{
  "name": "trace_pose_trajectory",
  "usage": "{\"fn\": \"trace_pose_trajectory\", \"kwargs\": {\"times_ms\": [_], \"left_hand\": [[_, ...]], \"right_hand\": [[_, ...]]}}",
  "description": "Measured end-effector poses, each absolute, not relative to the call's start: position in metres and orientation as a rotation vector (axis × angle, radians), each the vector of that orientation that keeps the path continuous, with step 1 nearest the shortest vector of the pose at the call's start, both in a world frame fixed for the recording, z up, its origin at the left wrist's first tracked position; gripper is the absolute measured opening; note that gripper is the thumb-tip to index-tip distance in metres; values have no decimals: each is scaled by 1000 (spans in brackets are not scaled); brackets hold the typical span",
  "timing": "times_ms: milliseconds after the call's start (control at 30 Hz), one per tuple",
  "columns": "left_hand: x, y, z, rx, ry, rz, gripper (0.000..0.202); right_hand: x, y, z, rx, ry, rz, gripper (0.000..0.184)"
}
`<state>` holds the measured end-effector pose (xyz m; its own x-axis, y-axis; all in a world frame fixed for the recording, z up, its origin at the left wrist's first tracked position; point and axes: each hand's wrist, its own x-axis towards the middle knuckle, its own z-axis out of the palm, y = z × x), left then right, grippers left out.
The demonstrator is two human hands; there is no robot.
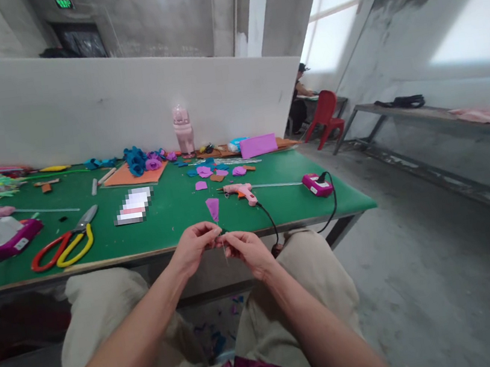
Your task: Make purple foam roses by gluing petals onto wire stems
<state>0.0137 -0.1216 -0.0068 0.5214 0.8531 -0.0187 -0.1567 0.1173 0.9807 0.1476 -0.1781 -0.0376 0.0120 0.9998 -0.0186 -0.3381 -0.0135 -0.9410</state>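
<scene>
My left hand and my right hand meet in front of the near edge of the green table, above my knees. Both pinch a thin stick that hangs down between them, with a small dark green bit at the fingertips. A purple petal-shaped piece stands up from the left fingers. Just beyond on the table lies a pink glue gun with a black cord.
Red and yellow scissors lie at the left, near a purple tissue box. Blue and purple paper flowers, a pink bottle and a purple box sit at the back. A person sits by a red chair.
</scene>
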Motion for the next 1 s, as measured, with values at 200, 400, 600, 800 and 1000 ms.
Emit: {"fn": "trace_pose_trajectory", "kwargs": {"times_ms": [200, 400, 600, 800, 1000], "left_hand": [[16, -125, -6, 1342, 733, 822, 20], [20, -131, -6, 1433, 753, 844, 18], [19, -130, -5, 1461, 796, 992, 17], [14, -124, -1, 1442, 809, 1054, 15], [9, -119, 0, 1420, 807, 1078, 15]], "right_hand": [[146, -177, -38, -1013, -914, 1321, 24], [138, -179, -42, -958, -900, 1350, 26], [128, -183, -38, -988, -893, 1315, 25], [123, -184, -40, -971, -923, 1325, 23], [120, -186, -41, -991, -951, 1354, 25]]}}
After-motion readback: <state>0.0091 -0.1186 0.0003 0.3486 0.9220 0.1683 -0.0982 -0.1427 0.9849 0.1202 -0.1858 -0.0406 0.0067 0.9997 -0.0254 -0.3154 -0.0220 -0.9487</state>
